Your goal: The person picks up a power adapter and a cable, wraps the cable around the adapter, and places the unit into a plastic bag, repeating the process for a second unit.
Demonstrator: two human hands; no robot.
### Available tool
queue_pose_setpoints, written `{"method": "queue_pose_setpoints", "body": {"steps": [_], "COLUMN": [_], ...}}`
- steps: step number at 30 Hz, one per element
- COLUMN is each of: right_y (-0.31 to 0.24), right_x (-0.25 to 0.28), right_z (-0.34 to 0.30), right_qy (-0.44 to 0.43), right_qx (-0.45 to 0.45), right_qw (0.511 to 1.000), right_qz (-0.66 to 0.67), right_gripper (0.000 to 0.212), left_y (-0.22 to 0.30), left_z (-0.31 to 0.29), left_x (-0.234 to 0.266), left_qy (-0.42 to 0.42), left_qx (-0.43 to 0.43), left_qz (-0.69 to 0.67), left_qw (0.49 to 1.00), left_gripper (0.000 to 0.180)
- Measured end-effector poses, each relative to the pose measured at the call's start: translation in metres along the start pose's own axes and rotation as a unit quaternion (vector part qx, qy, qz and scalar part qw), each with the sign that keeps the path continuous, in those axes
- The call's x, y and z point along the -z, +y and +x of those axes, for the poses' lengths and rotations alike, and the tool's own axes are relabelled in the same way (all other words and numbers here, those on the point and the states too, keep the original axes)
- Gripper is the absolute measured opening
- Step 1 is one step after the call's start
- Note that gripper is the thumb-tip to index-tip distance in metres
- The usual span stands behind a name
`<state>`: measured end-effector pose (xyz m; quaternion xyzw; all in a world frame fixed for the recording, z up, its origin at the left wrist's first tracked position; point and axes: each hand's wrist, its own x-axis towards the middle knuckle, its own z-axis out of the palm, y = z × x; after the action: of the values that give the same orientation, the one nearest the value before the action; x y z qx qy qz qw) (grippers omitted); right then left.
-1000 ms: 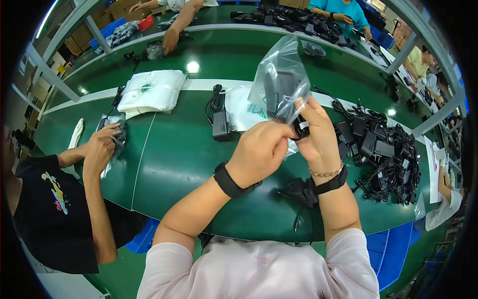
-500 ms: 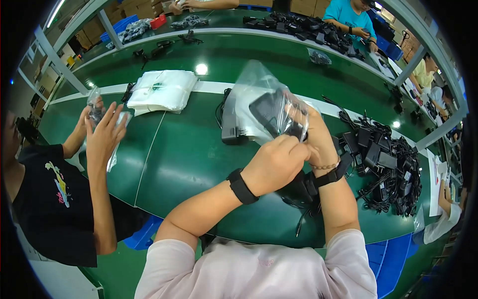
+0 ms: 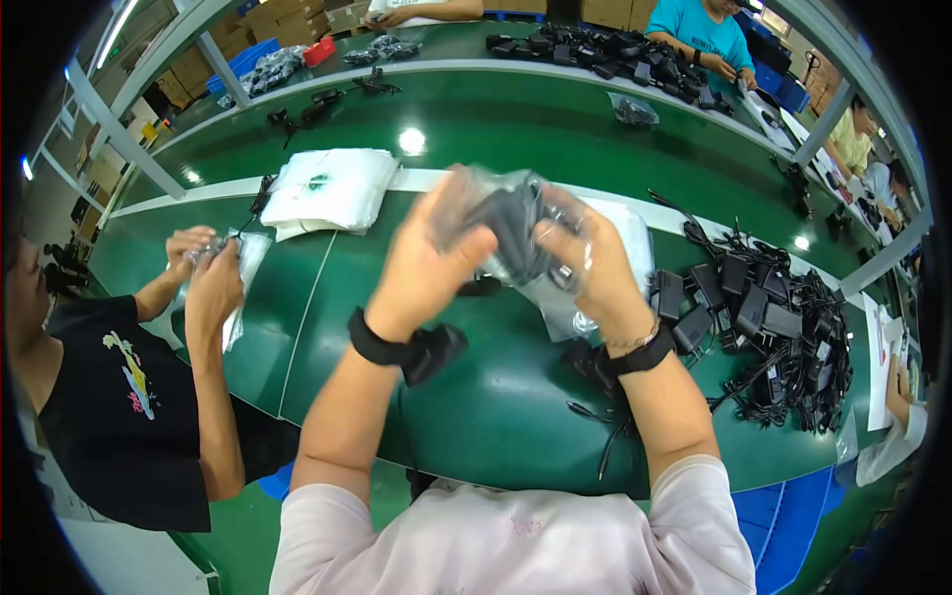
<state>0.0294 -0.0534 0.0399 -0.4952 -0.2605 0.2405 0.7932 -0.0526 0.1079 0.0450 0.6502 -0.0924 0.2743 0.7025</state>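
Note:
Between my two hands is a black power adapter (image 3: 511, 230) with its cable, wrapped in a clear plastic bag. My left hand (image 3: 421, 248) grips the bag from the left, its thumb across the front; motion blurs it a little. On the other side my right hand (image 3: 600, 263) holds the same bundle, fingers curled around the plastic. Behind and below my right hand lies a stack of clear bags (image 3: 630, 233), partly covered. Both wrists wear black bands, each with a dark block attached.
To the right is a heap of black adapters and cables (image 3: 764, 322). A loose cable (image 3: 607, 446) lies near the front edge. White plastic bags (image 3: 327, 193) are stacked at the left. A co-worker's hands (image 3: 210, 273) handle a small bag there. More adapters (image 3: 625, 59) lie across the table.
My left hand has gone from the bag's lower end to its left side. The bag, upright and loose before, is now gathered around the adapter. The co-worker's hands have come together.

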Motion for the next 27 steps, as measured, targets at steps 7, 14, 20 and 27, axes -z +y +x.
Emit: {"method": "queue_pose_setpoints", "body": {"steps": [7,14,20,27], "right_y": [0.026,0.056,0.058,0.04], "right_x": [-0.014,-0.006,0.013,0.006], "right_z": [-0.019,-0.007,-0.006,-0.009], "right_qy": [0.091,0.086,0.017,-0.001], "right_qx": [0.206,0.235,0.095,-0.044], "right_qw": [0.947,0.871,0.893,0.98], "right_qz": [-0.228,-0.423,-0.44,-0.193], "right_gripper": [0.044,0.032,0.033,0.042], "left_y": [-0.032,-0.043,-0.055,-0.054], "left_z": [-0.029,-0.041,-0.042,-0.039], "left_x": [-0.038,-0.021,-0.015,-0.006], "left_qy": [0.027,0.002,0.002,-0.004], "left_qx": [0.158,0.229,0.25,0.273], "left_qz": [-0.248,-0.293,-0.251,-0.281], "left_qw": [0.955,0.928,0.935,0.92], "left_gripper": [0.039,0.036,0.055,0.047]}}
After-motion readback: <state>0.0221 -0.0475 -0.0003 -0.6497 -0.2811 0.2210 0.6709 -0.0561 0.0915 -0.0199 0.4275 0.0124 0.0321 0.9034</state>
